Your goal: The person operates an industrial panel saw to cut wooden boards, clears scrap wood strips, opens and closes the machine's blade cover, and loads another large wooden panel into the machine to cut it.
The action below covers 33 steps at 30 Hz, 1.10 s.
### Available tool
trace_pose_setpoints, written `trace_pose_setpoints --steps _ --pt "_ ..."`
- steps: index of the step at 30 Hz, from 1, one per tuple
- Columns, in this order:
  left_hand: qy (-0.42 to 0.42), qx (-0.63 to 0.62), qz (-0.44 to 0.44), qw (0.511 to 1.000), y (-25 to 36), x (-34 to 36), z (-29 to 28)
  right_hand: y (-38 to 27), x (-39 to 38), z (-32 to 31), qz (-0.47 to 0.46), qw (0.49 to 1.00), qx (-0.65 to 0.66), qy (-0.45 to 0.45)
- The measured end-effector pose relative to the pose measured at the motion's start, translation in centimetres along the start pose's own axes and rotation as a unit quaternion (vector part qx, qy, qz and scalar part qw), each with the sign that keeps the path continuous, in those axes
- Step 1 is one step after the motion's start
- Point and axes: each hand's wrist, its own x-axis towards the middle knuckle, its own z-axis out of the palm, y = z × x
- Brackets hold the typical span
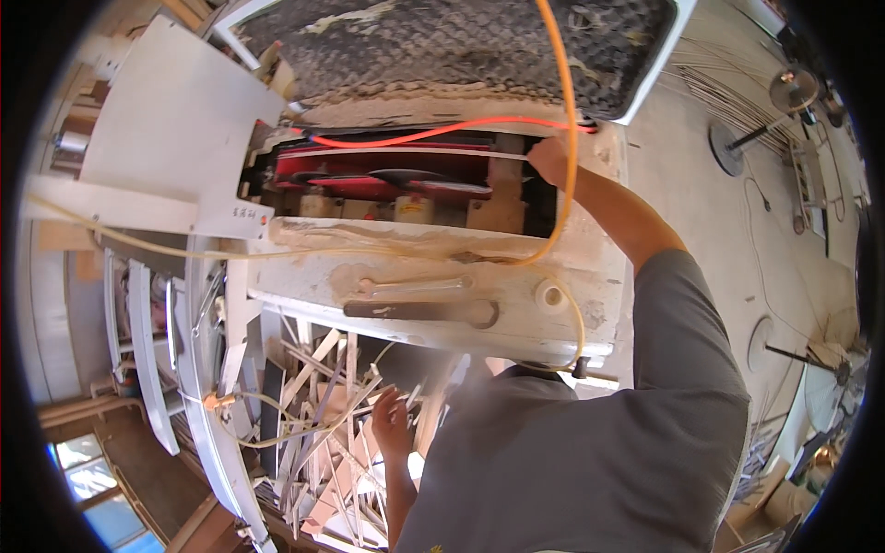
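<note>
My right hand (pixel 550 162) is closed at the right end of a long thin pale strip (pixel 415 150). The strip lies lengthwise over the open bay of a white machine (pixel 599 276). Below it in the bay are red panels (pixel 369 166), dark round blades (pixel 406 175) and pale cylindrical parts (pixel 415 209). An orange-red hose (pixel 442 126) runs along the bay's far edge. My left hand (pixel 391 424) hangs low in front of the machine, fingers loosely apart with nothing in them, nearest a heap of wood offcuts (pixel 323 442).
A wrench (pixel 415 286), a larger dark spanner (pixel 415 311) and a white ring-shaped piece (pixel 551 295) lie on the machine's near ledge. A yellow hose (pixel 564 74) loops past my right forearm. The raised lid (pixel 479 55) has dark padding. Metal rails (pixel 152 359) stand left.
</note>
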Motion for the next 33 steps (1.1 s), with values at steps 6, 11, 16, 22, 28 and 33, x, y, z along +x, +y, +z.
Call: trace_pose_setpoints --steps 6,11,16,22,28,33 --pt "-0.002 -0.007 -0.026 1.000 -0.2 -0.6 -0.8 0.3 -1.9 -5.1 0.022 0.989 0.128 0.074" --pt "-0.006 -0.027 -0.060 0.998 -1.1 -1.0 -0.8 1.2 -0.9 -2.5 0.011 0.972 0.170 0.163" --pt "-0.024 -0.028 -0.060 0.998 -1.4 -0.5 0.2 0.4 -2.8 -2.8 0.024 0.952 0.241 0.187" --pt "-0.066 -0.047 -0.056 0.995 -0.9 0.2 0.7 -1.1 -2.1 -3.8 -0.015 0.926 0.194 0.325" --pt "-0.085 -0.005 -0.051 0.995 0.4 0.8 0.9 -4.2 0.4 -7.2 -0.036 0.939 0.275 0.205" --pt "-0.065 0.030 -0.060 0.996 -0.6 -0.6 0.4 -6.0 5.0 -10.1 -0.007 0.910 0.285 0.301"
